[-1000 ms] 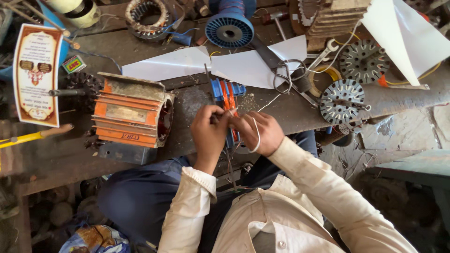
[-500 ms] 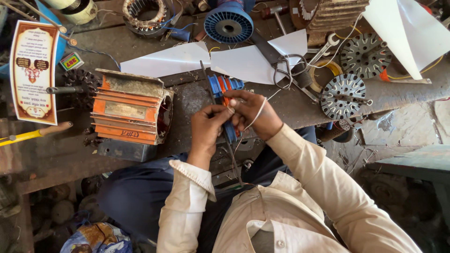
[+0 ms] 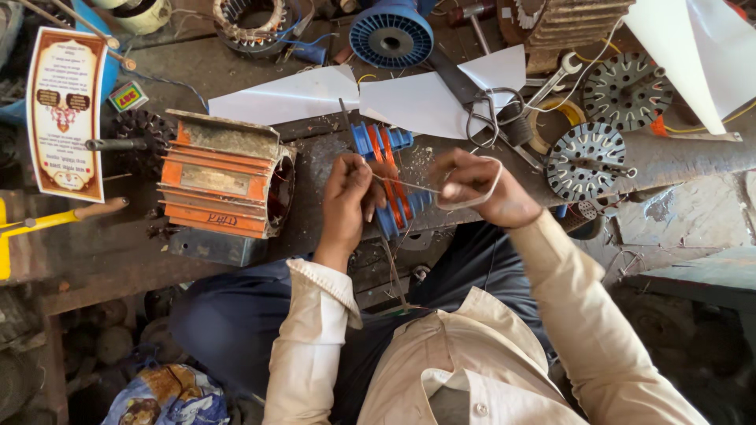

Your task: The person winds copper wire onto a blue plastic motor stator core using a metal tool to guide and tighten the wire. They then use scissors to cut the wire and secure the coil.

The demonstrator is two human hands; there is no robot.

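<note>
Left hand (image 3: 346, 193) pinches thin wire (image 3: 405, 185) taut; right hand (image 3: 476, 185) at three o'clock grips a white sleeve loop (image 3: 490, 189) (threading, probably), above blue-orange former (image 3: 390, 169).

The right hand (image 3: 480, 185) is pulling away from the left hand (image 3: 350, 197), stretching thin wire (image 3: 405, 185) taut between them over the bench edge.

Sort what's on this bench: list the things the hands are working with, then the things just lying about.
In hand:
- left hand and right hand, pulling a thin wire taut between them
- pale loop around the right hand
- blue and orange winding former beneath the hands

Lying about:
- orange motor housing
- blue spool
- scissors
- white paper sheets
- slotted metal discs
</note>
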